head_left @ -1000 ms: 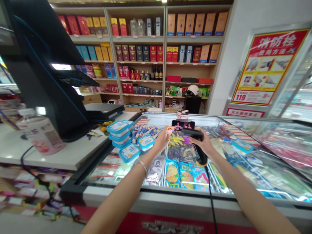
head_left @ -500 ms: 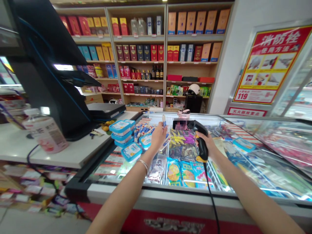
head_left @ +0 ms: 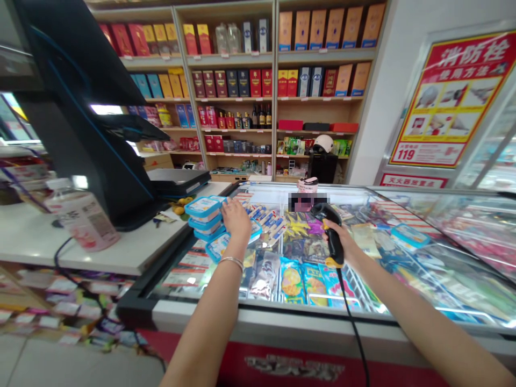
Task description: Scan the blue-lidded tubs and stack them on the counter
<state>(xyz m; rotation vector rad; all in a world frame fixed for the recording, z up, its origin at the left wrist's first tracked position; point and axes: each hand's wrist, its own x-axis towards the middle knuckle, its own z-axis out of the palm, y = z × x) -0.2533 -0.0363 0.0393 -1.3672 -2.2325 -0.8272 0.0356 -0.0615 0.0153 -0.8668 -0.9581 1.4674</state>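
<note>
My left hand rests at the right side of a stack of blue-lidded plastic tubs, its fingers stretched toward the tub at the back. Its fingertips are partly hidden, and I see nothing gripped in it. Another blue-lidded tub lies in front of the stack, and one more is partly covered by the hand. Right of the hand, blue-and-white wrapped bars lie in a row on the freezer's glass top. My right hand is wrapped round the handle of a black and yellow barcode scanner, whose cable hangs down the front.
A chest freezer with packaged food spans the front. One tub sits farther right on its glass. On the left counter stand a pink drink bottle and a dark monitor stand. A pink cup stands at the far edge.
My left hand has let go of the small wrapped bar it held up and moved left to the tubs. My right hand keeps the scanner in nearly the same place.
</note>
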